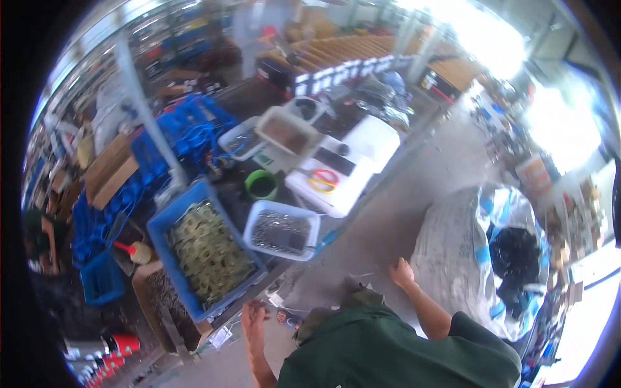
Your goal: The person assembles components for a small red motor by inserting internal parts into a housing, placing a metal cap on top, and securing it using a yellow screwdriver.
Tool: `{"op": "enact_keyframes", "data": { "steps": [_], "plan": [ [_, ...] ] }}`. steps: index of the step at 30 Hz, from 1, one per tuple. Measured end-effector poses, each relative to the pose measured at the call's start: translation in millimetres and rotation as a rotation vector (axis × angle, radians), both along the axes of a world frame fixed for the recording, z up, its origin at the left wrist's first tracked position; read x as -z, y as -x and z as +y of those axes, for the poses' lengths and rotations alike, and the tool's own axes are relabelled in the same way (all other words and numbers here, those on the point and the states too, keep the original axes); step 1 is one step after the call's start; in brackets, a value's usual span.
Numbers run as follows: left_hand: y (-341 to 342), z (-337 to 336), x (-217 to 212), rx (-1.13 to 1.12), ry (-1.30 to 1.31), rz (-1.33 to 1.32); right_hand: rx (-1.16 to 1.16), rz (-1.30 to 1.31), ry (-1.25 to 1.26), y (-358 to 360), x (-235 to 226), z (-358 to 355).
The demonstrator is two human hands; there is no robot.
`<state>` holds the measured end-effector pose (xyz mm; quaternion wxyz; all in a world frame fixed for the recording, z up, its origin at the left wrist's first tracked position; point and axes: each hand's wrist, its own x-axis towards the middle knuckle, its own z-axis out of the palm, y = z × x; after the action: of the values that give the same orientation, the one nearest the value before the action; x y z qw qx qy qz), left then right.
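Observation:
My left hand [253,317] is off the front edge of the workbench, below the blue bin. Its fingers are loosely bent and apart, with nothing seen in them. My right hand [403,275] hangs beside the large white woven sack [446,258], fingers curled in, and no object shows in it. Whether it brushes the sack I cannot tell. The blue bin [158,226] holds many yellowish-green ring-like parts [210,252]. To its right is a pale blue tray [255,210] of small metal pieces [279,231].
A green cup [261,184] and a white machine [333,200] bearing scissors with red and yellow handles [322,181] are on the bench. Black material [515,262] fills the sack. A cardboard box [145,291] of metal parts adjoins the bin. Another person [42,239] is at far left.

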<state>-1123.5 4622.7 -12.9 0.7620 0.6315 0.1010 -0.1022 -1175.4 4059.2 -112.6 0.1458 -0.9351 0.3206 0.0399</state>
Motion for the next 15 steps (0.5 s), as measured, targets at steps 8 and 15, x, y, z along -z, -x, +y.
{"op": "enact_keyframes", "data": {
  "steps": [8, 15],
  "plan": [
    [-101, -248, -48, 0.551, 0.137, 0.06, 0.398, 0.32, -0.344, 262, 150, -177],
    [-156, -487, 2, 0.766, -0.439, -0.176, 1.086, 0.276, -0.933, 262, 199, -280]
  ]
}}
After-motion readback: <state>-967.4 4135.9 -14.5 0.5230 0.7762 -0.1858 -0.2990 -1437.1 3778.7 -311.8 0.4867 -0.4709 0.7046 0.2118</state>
